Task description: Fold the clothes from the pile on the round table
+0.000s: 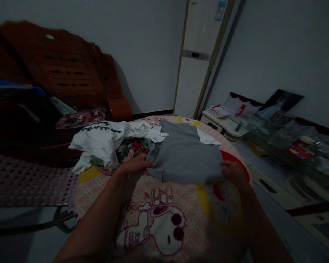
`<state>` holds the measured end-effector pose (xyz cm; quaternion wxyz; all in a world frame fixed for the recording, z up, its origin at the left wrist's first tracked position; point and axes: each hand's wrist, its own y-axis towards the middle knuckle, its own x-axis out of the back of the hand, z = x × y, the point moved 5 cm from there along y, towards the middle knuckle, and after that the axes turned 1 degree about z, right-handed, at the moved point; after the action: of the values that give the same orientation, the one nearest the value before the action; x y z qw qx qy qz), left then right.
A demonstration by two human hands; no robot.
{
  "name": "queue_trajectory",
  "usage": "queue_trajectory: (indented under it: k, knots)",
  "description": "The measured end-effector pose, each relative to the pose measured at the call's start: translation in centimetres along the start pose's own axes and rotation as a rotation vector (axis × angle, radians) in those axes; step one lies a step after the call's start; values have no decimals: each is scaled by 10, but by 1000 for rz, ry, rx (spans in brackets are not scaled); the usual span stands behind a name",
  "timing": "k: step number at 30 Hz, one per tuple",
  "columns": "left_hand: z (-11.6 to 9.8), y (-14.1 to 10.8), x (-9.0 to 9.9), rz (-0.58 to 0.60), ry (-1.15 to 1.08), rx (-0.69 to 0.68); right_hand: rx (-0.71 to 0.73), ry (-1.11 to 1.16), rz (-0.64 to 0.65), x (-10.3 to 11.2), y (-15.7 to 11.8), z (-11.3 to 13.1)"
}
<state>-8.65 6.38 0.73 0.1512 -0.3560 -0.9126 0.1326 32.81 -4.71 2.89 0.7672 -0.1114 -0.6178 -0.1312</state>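
From the head view, the room is dim. A round table (93, 199) under a pink cartoon-print cloth stands in front of the person; its near edge is lost in shadow. On the middle of the table lies a grey knit top (189, 153) with white short sleeves and a ribbed hem towards the near side, its lower left corner rumpled. The left hand (137, 164) pinches that corner, thumb above, the other fingers mostly hidden by fabric. The right hand (233, 173) grips the lower right edge of the top; how its fingers sit underneath cannot be seen.

At the table's left side, a white shirt (101, 137) with black lettering, too creased to read, covers part of a heap of red-and-green patterned clothes (130, 149). Left of the table are a pink woven seat (30, 179), cut off by the frame, and beyond it a carved wooden bench (68, 69) bearing dark items hard to make out. Behind the table rises a floor-standing air conditioner (196, 76), its top cut off. Right of the table, a glass-topped cabinet (281, 144) holds blurred clutter.
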Motion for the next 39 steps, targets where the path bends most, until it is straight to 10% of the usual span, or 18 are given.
queue_trajectory:
  k: [9, 15, 25, 35, 39]
  knots:
    - [16, -3, -4, 144, 182, 174, -20, -191, 111, -7, -10, -15]
    - [16, -2, -7, 167, 126, 165, 88, -19, -115, 7, -13, 54]
    - [26, 12, 15, -144, 247, 82, 721, 316, 443, -66, -55, 229]
    - [-20, 6, 32, -767, 762, -179, 799, 129, 369, -90, -92, 256]
    - [-31, 35, 17, -691, 919, -331, 798, 102, 326, -96, -91, 255]
